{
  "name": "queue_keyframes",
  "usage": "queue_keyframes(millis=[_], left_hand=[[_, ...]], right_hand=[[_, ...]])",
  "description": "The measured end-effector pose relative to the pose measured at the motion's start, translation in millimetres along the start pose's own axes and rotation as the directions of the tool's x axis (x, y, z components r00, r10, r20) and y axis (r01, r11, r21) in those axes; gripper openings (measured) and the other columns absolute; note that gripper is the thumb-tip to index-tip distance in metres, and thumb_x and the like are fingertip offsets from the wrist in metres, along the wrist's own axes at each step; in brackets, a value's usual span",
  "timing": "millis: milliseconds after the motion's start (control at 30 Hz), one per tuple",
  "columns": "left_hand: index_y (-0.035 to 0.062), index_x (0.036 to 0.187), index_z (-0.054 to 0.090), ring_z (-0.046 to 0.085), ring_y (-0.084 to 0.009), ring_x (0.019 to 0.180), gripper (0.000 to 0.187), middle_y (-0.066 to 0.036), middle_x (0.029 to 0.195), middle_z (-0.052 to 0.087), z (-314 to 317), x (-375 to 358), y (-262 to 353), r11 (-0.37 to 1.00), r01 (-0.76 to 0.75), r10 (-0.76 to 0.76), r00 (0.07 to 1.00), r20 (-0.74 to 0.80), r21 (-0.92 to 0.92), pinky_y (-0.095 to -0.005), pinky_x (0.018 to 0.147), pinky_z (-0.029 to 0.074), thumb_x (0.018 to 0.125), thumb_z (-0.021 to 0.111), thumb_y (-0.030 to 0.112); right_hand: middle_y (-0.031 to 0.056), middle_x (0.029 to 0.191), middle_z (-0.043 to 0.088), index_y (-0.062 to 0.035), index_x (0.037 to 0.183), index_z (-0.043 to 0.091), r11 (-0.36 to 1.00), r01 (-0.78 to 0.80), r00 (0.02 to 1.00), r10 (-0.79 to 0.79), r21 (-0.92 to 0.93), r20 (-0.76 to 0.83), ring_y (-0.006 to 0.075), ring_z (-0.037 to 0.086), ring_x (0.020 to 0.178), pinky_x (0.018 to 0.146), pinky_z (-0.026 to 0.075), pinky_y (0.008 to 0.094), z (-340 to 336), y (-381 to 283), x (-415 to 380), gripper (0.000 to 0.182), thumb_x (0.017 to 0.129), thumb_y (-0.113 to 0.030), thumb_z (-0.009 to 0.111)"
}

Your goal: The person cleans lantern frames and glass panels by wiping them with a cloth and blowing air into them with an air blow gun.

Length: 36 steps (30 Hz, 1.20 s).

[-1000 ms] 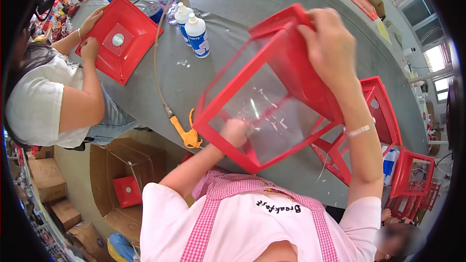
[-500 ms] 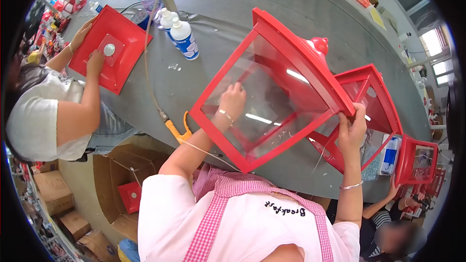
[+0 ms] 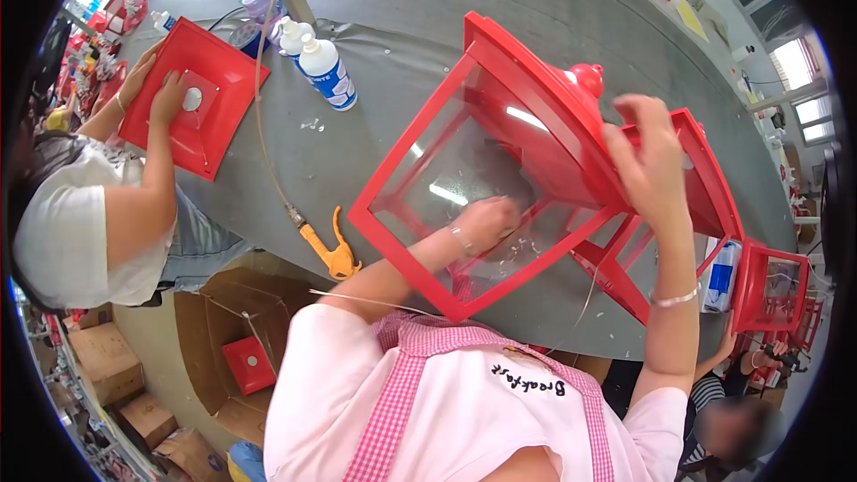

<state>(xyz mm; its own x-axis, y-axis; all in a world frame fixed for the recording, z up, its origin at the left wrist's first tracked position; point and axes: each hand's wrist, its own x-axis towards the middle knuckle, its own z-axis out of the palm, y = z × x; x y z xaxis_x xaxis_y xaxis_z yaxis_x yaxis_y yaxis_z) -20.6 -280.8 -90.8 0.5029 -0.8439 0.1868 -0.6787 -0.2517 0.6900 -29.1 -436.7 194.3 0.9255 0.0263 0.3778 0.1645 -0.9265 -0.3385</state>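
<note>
A red lantern [image 3: 400, 138] with clear panes and a knobbed roof is tilted on the table before me. My left hand [image 3: 493, 221] shows through a clear pane, in the lower part of the lantern. Its fingers are curled closed, and what they hold, if anything, is hidden. At the roof edge on the right, my right hand [image 3: 650, 156] is raised with thumb and fingers apart, holding nothing. A second red lantern [image 3: 714, 183] lies just beyond it.
White bottles [image 3: 328, 71] stand behind an orange air gun [image 3: 335, 254] with a hose. To the left, a co-worker [image 3: 98, 214] handles a red lantern roof [image 3: 223, 80]. Another red lantern [image 3: 769, 290] and a second person are at right. A cardboard box [image 3: 210, 339] sits below.
My left hand has moved right and down behind the pane. My right hand has let go of the lantern's lower corner and risen, opening, toward the roof.
</note>
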Motion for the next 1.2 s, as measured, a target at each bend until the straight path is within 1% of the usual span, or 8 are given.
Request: queue_keyframes(millis=[333,400,533,633,767,967,1067,1200], left_hand=[[0.0038,0.091,0.067,0.064,-0.0307,0.093,0.017,-0.013,0.097,0.064,-28.3,-67.6,-34.7,0.856,0.451,-0.274,0.811,-0.517,0.252,-0.0411,0.08,0.054,0.076,0.06,0.008],[0.0027,0.089,0.068,0.064,-0.0313,0.091,0.017,-0.013,0.096,0.064,4.0,-53.7,-5.6,0.958,0.25,-0.214,0.948,-0.234,0.14,-0.0406,0.08,0.054,0.075,0.061,0.008],[0.0034,0.092,0.068,0.063,-0.0311,0.094,0.019,-0.013,0.096,0.063,-3.2,-36.6,-32.9,0.977,0.127,-0.077,0.96,-0.268,0.173,-0.0404,0.081,0.054,0.074,0.062,0.007],[0.0055,0.094,0.07,0.062,-0.0302,0.098,0.022,-0.013,0.1,0.062,-41.0,-4.0,-68.2,0.887,0.387,-0.255,0.865,-0.432,0.251,-0.0403,0.083,0.054,0.074,0.061,0.006],[0.0104,0.096,0.071,0.06,-0.0308,0.101,0.025,-0.013,0.105,0.06,7.8,4.6,-21.2,0.969,0.065,-0.036,0.991,-0.126,0.238,-0.0407,0.085,0.054,0.073,0.061,0.005],[0.0107,0.095,0.07,0.06,-0.0328,0.101,0.023,-0.012,0.104,0.061,-52.0,52.3,-44.2,0.934,0.326,-0.27,0.91,-0.316,0.142,-0.0409,0.085,0.053,0.072,0.067,0.011],[0.01,0.093,0.069,0.06,-0.0325,0.102,0.023,-0.011,0.108,0.062,-38.1,86.8,-70.4,0.954,0.246,-0.08,0.761,-0.644,0.173,-0.0407,0.085,0.053,0.071,0.069,0.013],[0.0097,0.094,0.068,0.059,-0.0318,0.103,0.022,-0.01,0.111,0.064,11.7,79.9,-49.8,0.987,0.055,0.028,0.862,-0.507,0.148,-0.0409,0.089,0.051,0.072,0.065,0.011]], right_hand=[[0.0206,0.117,0.056,0.0031,0.129,0.05,0.979,0.044,0.964,0.011,-0.199,0.266,0.0363,0.055,0.111,0.095,0.044,0.0423,37.4,3.8,13.6,0.051,0.097,-0.036,0.056],[0.0203,0.118,0.056,0.0031,0.13,0.05,0.979,0.045,0.961,0.012,-0.197,0.277,0.0361,0.055,0.112,0.095,0.044,0.0422,37.7,2.2,11.0,0.051,0.097,-0.035,0.055],[0.0196,0.119,0.056,0.003,0.131,0.049,0.98,0.045,0.96,0.011,-0.193,0.279,0.0357,0.055,0.112,0.096,0.044,0.0416,36.2,2.0,16.8,0.05,0.098,-0.034,0.054],[0.0191,0.121,0.056,0.0028,0.131,0.05,0.98,0.029,0.962,0.025,-0.195,0.272,0.0357,0.055,0.112,0.097,0.044,0.0411,35.6,1.4,12.7,0.049,0.098,-0.033,0.054],[0.0191,0.122,0.056,0.0025,0.131,0.051,0.982,0.03,0.964,0.02,-0.185,0.264,0.0358,0.054,0.115,0.098,0.043,0.041,37.3,1.7,14.3,0.047,0.098,-0.032,0.055],[0.0145,0.115,0.055,0.002,0.128,0.054,0.969,0.086,0.975,-0.034,-0.23,0.218,0.0322,0.052,0.111,0.096,0.043,0.04,38.3,-0.8,13.5,0.046,0.096,-0.03,0.058],[0.0129,0.112,0.053,0.0017,0.128,0.055,0.964,0.092,0.978,-0.039,-0.251,0.207,0.0307,0.051,0.109,0.095,0.043,0.0395,36.6,1.8,12.8,0.045,0.095,-0.029,0.059],[0.0117,0.109,0.052,0.0014,0.128,0.056,0.969,0.117,0.978,-0.075,-0.216,0.193,0.0294,0.05,0.106,0.093,0.044,0.0389,41.9,2.8,11.2,0.045,0.095,-0.029,0.059]])
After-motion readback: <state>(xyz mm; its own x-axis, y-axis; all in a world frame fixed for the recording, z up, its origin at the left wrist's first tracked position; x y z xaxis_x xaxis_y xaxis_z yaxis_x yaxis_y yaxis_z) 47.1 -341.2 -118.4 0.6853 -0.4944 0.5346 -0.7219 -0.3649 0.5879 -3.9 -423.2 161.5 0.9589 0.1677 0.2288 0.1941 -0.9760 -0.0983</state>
